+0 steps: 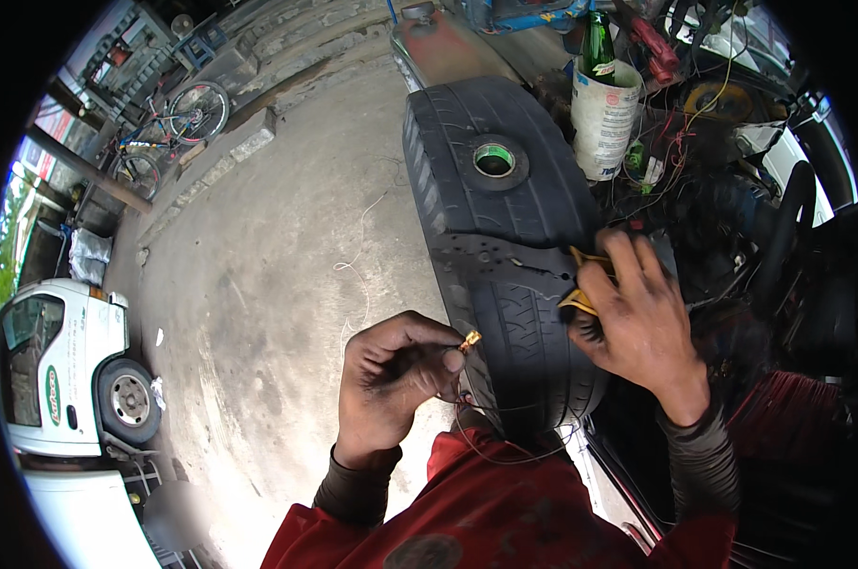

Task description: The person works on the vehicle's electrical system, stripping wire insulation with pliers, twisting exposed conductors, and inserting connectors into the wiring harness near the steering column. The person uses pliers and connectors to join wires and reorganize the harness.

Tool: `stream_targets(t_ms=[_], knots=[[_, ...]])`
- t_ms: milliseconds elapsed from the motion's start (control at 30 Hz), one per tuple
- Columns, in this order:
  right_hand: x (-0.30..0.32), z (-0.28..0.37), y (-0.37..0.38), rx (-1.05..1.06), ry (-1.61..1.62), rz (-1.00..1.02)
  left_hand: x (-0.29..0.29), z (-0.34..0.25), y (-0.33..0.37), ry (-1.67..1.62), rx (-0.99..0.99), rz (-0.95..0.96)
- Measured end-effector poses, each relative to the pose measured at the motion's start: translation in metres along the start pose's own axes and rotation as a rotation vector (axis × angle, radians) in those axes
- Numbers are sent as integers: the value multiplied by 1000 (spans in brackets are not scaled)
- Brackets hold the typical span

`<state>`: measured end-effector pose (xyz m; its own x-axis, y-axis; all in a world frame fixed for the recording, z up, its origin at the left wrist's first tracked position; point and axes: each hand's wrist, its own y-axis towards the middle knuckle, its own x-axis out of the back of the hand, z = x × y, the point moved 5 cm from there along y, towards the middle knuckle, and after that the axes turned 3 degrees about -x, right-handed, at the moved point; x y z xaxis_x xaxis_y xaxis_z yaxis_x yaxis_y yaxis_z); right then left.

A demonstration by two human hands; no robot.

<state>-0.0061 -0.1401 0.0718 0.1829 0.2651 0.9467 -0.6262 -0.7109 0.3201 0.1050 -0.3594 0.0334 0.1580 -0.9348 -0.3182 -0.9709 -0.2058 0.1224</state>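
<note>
My left hand (400,375) is closed, with thumb and fingertips pinching a small brass-coloured fitting (470,340) over the near left edge of a black tire (524,346). My right hand (637,318) grips a folded yellow piece (581,301) at the tire's right side. Its material I cannot make out. Across the tire, left of that hand, lies a dark flat piece (505,261) with small holes. Farther up the tread rests a round dark ring (494,163) with a green inside. A thin wire (505,461) loops below my left hand.
Right of the tire stand a white bucket (603,128) holding a green bottle (598,47), and a dark tangle of wires. A dirty metal container (448,47) sits beyond the tire. To the left are a white truck (64,351), a bicycle (173,123) and the concrete floor (267,275).
</note>
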Motion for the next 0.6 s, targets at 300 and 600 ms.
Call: stream_targets(t_ms=[300,600], knots=[[15,14,-81,-309,277,-116,3,0,21,-139,-30,138],[34,36,-99,-312,69,-6,-20,-10,25,-282,25,303]])
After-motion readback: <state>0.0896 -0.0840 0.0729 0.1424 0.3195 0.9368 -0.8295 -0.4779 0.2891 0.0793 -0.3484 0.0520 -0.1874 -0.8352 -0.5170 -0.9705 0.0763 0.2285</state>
